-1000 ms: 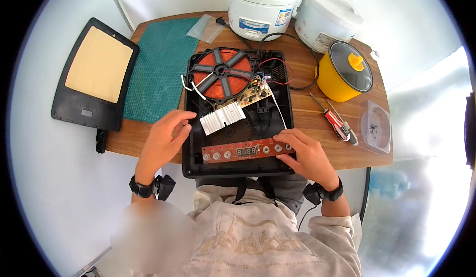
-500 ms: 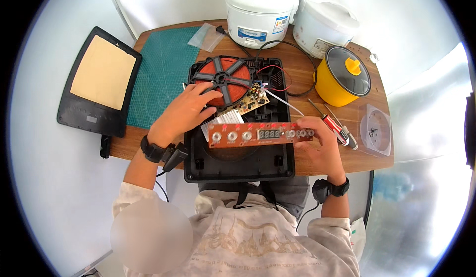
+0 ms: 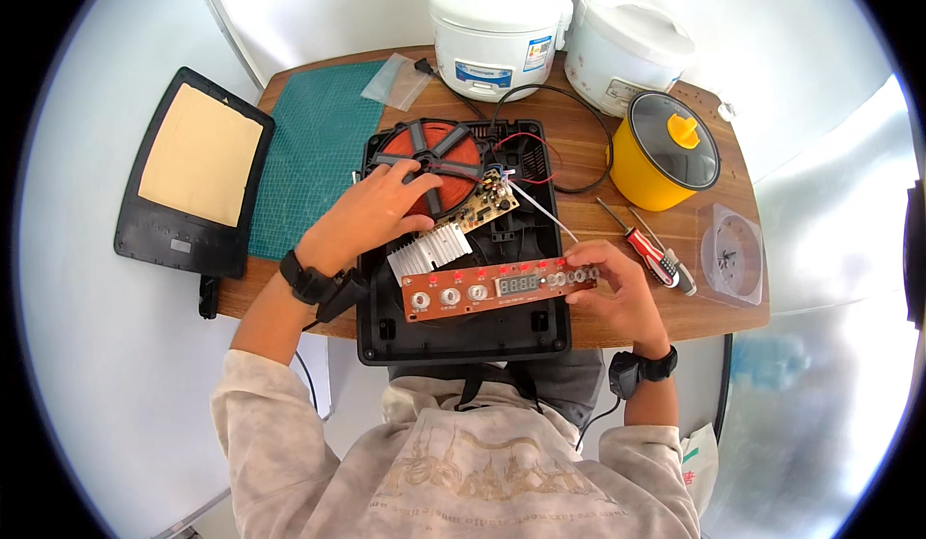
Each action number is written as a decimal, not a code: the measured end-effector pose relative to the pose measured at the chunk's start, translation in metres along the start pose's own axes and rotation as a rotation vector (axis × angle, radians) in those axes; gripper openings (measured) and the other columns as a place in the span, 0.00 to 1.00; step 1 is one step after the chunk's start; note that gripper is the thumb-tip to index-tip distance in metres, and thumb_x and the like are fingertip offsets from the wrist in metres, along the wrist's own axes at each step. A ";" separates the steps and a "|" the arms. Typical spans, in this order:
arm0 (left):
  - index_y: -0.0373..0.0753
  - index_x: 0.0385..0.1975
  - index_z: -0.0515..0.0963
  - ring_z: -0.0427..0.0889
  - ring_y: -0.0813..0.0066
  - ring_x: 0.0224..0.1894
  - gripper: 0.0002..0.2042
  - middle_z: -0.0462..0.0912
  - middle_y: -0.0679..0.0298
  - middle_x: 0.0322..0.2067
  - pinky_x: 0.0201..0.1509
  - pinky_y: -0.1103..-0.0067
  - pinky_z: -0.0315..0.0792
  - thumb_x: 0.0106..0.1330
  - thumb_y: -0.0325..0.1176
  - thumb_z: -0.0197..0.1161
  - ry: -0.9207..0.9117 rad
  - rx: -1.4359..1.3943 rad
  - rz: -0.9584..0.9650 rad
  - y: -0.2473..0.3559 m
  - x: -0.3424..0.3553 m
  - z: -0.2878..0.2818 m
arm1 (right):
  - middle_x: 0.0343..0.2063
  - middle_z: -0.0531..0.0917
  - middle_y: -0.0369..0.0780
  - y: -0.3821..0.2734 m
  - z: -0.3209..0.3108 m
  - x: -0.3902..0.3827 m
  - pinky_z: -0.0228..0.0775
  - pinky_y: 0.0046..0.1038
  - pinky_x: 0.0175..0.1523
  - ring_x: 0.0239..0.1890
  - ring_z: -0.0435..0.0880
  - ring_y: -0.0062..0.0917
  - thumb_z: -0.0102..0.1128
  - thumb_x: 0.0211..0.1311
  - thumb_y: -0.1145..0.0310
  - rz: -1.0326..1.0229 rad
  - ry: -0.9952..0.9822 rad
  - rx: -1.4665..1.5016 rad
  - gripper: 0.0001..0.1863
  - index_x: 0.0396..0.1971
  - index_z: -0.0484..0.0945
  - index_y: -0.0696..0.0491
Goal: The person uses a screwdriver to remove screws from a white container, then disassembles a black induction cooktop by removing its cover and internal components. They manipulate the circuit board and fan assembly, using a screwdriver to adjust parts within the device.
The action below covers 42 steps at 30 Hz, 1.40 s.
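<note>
My right grip (image 3: 617, 293) pinches the board (image 3: 492, 290), 5 o'clock from the coil (image 3: 455, 159). Left grip (image 3: 378, 209) is over the coil; can't tell if clamped. Step looks like positioning the board; next move calls for slack in the cable (image 3: 543, 211). Cooker (image 3: 497, 40), 1 o'clock from coil: blue label (image 3: 482, 75). Board print too small.
</note>
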<state>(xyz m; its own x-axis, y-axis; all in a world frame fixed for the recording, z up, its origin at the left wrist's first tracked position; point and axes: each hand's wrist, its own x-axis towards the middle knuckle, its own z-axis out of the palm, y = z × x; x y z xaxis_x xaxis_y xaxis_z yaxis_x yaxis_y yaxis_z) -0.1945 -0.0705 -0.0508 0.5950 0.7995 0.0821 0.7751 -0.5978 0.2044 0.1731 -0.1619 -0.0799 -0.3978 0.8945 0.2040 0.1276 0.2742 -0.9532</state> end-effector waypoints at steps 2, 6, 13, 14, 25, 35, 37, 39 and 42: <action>0.43 0.62 0.72 0.78 0.47 0.56 0.33 0.73 0.51 0.59 0.59 0.61 0.76 0.57 0.44 0.75 0.023 -0.001 -0.002 0.001 0.003 -0.003 | 0.52 0.81 0.42 0.000 0.003 0.000 0.76 0.30 0.59 0.54 0.83 0.31 0.73 0.51 0.83 -0.052 -0.029 -0.116 0.24 0.50 0.79 0.56; 0.42 0.61 0.71 0.75 0.49 0.60 0.34 0.71 0.54 0.59 0.62 0.62 0.75 0.53 0.40 0.75 0.005 0.018 -0.100 0.009 0.005 -0.008 | 0.50 0.82 0.42 -0.015 0.009 0.002 0.78 0.33 0.55 0.50 0.84 0.38 0.73 0.52 0.80 -0.068 -0.139 -0.210 0.23 0.49 0.80 0.54; 0.42 0.57 0.70 0.76 0.49 0.58 0.33 0.74 0.55 0.55 0.57 0.61 0.77 0.50 0.41 0.73 -0.008 0.050 -0.136 0.016 0.011 -0.015 | 0.48 0.83 0.40 -0.012 0.010 0.004 0.79 0.34 0.50 0.47 0.84 0.40 0.73 0.54 0.76 -0.115 -0.227 -0.343 0.22 0.50 0.80 0.51; 0.42 0.57 0.70 0.77 0.49 0.57 0.32 0.74 0.54 0.54 0.55 0.61 0.78 0.51 0.41 0.73 0.036 0.042 -0.097 0.012 0.009 -0.014 | 0.47 0.83 0.40 -0.014 0.010 0.005 0.79 0.35 0.49 0.46 0.84 0.40 0.73 0.54 0.76 -0.103 -0.228 -0.359 0.22 0.50 0.80 0.51; 0.40 0.52 0.74 0.80 0.52 0.53 0.17 0.79 0.56 0.49 0.55 0.64 0.76 0.65 0.35 0.65 0.182 -0.116 -0.131 -0.024 0.016 -0.011 | 0.44 0.84 0.41 -0.014 0.015 0.007 0.79 0.37 0.46 0.42 0.86 0.41 0.73 0.54 0.73 -0.003 -0.264 -0.493 0.21 0.49 0.80 0.52; 0.39 0.58 0.72 0.85 0.48 0.50 0.21 0.85 0.48 0.48 0.53 0.63 0.78 0.69 0.39 0.66 0.084 -0.294 -0.397 -0.070 0.040 -0.004 | 0.45 0.86 0.41 -0.013 0.001 0.012 0.79 0.35 0.48 0.44 0.87 0.40 0.73 0.54 0.73 -0.036 -0.263 -0.447 0.22 0.51 0.80 0.51; 0.39 0.60 0.71 0.85 0.49 0.53 0.22 0.86 0.48 0.48 0.53 0.64 0.78 0.70 0.38 0.67 0.083 -0.339 -0.409 -0.075 0.042 -0.001 | 0.45 0.86 0.42 -0.013 0.002 0.012 0.79 0.35 0.48 0.44 0.87 0.41 0.73 0.55 0.73 -0.010 -0.277 -0.459 0.22 0.51 0.80 0.51; 0.39 0.61 0.72 0.86 0.52 0.51 0.22 0.87 0.49 0.47 0.53 0.65 0.78 0.69 0.35 0.67 0.107 -0.360 -0.423 -0.080 0.041 0.003 | 0.45 0.86 0.42 -0.016 0.005 0.014 0.79 0.35 0.48 0.44 0.87 0.41 0.73 0.55 0.73 0.010 -0.286 -0.485 0.23 0.52 0.80 0.51; 0.37 0.61 0.74 0.87 0.57 0.48 0.21 0.87 0.50 0.46 0.52 0.67 0.78 0.70 0.33 0.66 0.114 -0.458 -0.427 -0.109 0.039 0.009 | 0.45 0.86 0.42 -0.023 0.004 0.015 0.79 0.36 0.47 0.43 0.87 0.42 0.72 0.56 0.71 0.018 -0.302 -0.517 0.23 0.53 0.80 0.51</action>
<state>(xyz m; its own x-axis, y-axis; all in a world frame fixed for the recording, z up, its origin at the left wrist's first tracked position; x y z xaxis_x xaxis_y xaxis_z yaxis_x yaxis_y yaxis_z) -0.2542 0.0253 -0.0784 0.2076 0.9782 -0.0007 0.7548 -0.1597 0.6362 0.1605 -0.1560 -0.0560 -0.6227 0.7813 0.0435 0.5323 0.4637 -0.7083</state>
